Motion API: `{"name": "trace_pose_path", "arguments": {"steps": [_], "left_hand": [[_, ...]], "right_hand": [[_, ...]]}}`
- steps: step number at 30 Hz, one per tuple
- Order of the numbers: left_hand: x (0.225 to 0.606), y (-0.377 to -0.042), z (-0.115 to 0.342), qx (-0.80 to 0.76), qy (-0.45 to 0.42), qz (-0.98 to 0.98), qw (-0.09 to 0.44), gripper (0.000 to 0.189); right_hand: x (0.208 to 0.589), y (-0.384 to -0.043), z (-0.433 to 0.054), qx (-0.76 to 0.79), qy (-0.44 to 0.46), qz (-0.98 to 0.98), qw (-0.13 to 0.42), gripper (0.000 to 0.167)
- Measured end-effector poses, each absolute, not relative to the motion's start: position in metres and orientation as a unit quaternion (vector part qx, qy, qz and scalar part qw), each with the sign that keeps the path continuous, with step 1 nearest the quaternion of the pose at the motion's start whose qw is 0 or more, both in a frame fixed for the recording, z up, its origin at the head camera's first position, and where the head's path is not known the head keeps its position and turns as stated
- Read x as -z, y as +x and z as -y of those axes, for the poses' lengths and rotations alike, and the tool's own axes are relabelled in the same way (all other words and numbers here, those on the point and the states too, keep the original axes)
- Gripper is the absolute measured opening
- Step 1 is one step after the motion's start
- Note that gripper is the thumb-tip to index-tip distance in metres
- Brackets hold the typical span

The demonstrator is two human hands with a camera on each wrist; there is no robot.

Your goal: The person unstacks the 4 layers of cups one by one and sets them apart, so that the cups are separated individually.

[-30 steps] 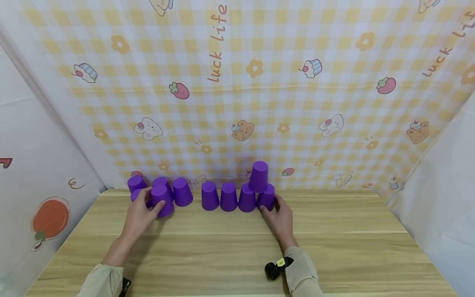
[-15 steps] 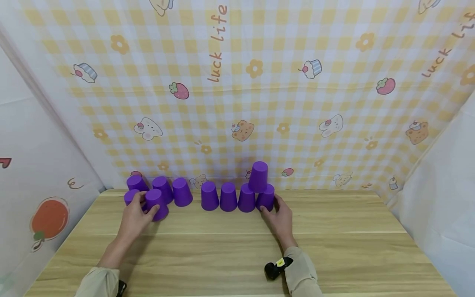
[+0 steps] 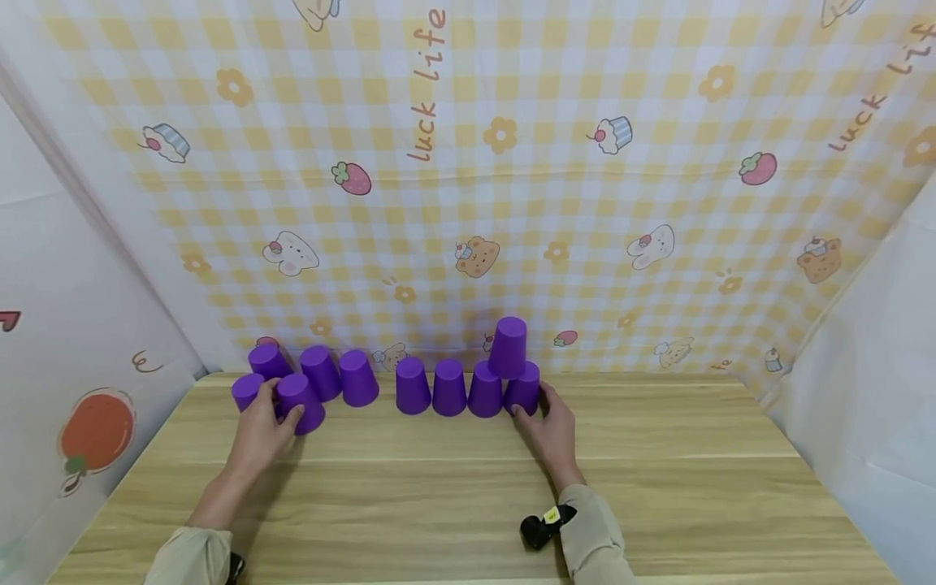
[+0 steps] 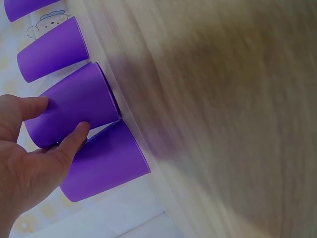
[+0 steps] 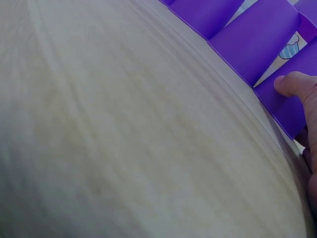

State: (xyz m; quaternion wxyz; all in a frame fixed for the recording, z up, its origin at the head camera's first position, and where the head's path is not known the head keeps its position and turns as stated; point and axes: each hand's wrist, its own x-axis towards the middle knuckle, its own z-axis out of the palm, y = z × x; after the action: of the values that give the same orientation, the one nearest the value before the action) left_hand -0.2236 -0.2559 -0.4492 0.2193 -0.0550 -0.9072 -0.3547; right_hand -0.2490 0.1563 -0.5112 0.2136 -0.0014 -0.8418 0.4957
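Note:
In the head view my left hand [image 3: 256, 435] grips an upside-down purple cup [image 3: 301, 405] at the left, thumb on its near side. Another purple cup [image 3: 245, 390] stands just left of it, partly behind the fingers. The left wrist view shows thumb and finger spread across the held cup [image 4: 74, 106]. My right hand [image 3: 553, 431] holds the end cup [image 3: 522, 390] of a row at the middle, its thumb [image 5: 290, 84] on the front in the right wrist view. A further cup [image 3: 508, 349] sits on top, bridging the row's two right cups.
Three more row cups [image 3: 413, 386] stand left of the gripped end cup. Behind my left hand are several upside-down cups, one [image 3: 358, 379] nearest the row. A patterned cloth [image 3: 468, 203] hangs behind the wooden table [image 3: 439, 487].
My left hand has moved left and slightly nearer with its cup, and the cup beside it has shifted left too. The right hand stays at the end cup.

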Motion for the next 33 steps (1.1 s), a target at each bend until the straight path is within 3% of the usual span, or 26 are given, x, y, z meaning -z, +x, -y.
{"name": "trace_pose_path", "arguments": {"steps": [11, 19, 33], "left_hand": [[0.442, -0.224, 0.255, 0.348, -0.038, 0.908, 0.229, 0.059], [0.423, -0.226, 0.245, 0.373, -0.018, 0.885, 0.278, 0.047], [0.401, -0.230, 0.230, 0.394, -0.050, 0.868, 0.297, 0.042]], "right_hand": [[0.507, -0.247, -0.155, -0.504, 0.000, 0.838, 0.209, 0.057], [0.507, -0.248, -0.156, -0.506, -0.004, 0.839, 0.203, 0.057], [0.506, -0.246, -0.155, -0.507, -0.003, 0.838, 0.203, 0.056]]}}
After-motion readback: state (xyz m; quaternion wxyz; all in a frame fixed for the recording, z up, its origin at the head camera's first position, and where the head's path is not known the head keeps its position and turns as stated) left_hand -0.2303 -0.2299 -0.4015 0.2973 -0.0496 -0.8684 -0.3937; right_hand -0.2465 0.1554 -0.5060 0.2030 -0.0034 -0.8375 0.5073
